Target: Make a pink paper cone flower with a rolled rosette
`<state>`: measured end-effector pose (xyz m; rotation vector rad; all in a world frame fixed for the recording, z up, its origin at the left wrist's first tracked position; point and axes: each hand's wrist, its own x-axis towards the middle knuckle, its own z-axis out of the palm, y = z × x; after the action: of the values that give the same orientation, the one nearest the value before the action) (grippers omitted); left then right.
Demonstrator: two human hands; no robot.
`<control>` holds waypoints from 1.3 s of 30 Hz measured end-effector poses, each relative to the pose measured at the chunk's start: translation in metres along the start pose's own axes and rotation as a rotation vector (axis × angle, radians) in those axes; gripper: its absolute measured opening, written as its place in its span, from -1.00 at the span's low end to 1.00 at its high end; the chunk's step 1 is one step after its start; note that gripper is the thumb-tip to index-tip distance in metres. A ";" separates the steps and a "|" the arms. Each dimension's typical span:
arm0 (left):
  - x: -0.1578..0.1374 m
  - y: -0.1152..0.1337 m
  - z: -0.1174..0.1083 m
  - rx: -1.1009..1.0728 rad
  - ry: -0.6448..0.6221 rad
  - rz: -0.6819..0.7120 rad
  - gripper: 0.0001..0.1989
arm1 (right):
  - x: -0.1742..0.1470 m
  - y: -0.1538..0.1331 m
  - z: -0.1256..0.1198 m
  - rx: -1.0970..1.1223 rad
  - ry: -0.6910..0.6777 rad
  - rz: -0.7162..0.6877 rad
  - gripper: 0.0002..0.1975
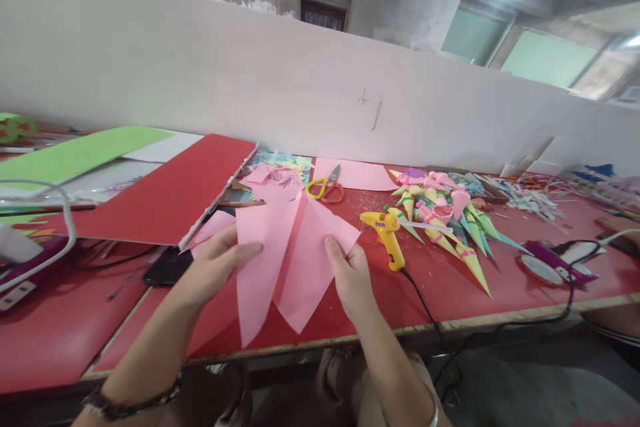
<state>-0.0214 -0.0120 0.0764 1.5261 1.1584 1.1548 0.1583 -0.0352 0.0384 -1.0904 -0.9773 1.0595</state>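
Note:
A folded sheet of pink paper (310, 267) is held up over the front edge of the red table, its crease standing in the middle and two pointed flaps hanging down. My left hand (215, 263) pinches its left side, thumb on the front. On the right side my right hand (350, 273) grips it the same way, fingers behind the paper. Just behind lie scissors (327, 188) with one yellow and one orange-red handle, beside pink paper scraps (273, 181). Right of my right hand a yellow glue gun (387, 237) rests on the table.
Several small paper cones (470, 260) are heaped right of the glue gun, whose black cord (425, 307) runs off the front edge. Red board (175, 187) and a black phone-like object (167, 268) lie left. A purple power strip (560, 260) sits right. A white partition (250, 80) stands behind.

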 end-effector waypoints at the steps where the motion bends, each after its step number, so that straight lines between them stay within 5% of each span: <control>1: 0.003 -0.002 -0.006 -0.010 0.039 -0.023 -0.71 | 0.002 0.000 -0.001 -0.011 0.033 -0.002 -0.67; 4: 0.010 -0.004 -0.017 0.139 0.133 -0.006 -0.70 | 0.005 0.000 -0.004 -0.063 0.071 -0.077 -0.67; 8: 0.010 0.002 -0.008 0.638 0.490 0.320 -0.48 | 0.004 -0.001 -0.004 -0.059 -0.009 -0.140 -0.72; 11: 0.000 0.014 0.008 0.891 0.433 0.532 -0.47 | 0.001 -0.001 -0.004 0.021 -0.145 -0.098 -0.75; 14: -0.010 0.025 0.020 0.988 0.353 0.590 -0.64 | -0.003 0.003 -0.004 0.145 -0.206 -0.042 -0.79; 21: -0.006 0.032 0.024 0.842 0.214 0.400 -0.68 | -0.003 0.011 -0.003 0.387 -0.045 0.142 -0.76; 31: -0.001 0.038 0.022 0.366 0.163 0.246 -0.66 | 0.002 0.010 -0.002 0.211 0.156 0.201 -0.70; 39: 0.001 0.034 0.018 0.435 0.244 0.262 -0.72 | 0.003 0.004 0.000 0.071 0.012 0.011 -0.68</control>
<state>0.0020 -0.0188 0.1063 1.9512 1.4765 1.3523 0.1580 -0.0315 0.0354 -1.0445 -0.9183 1.0876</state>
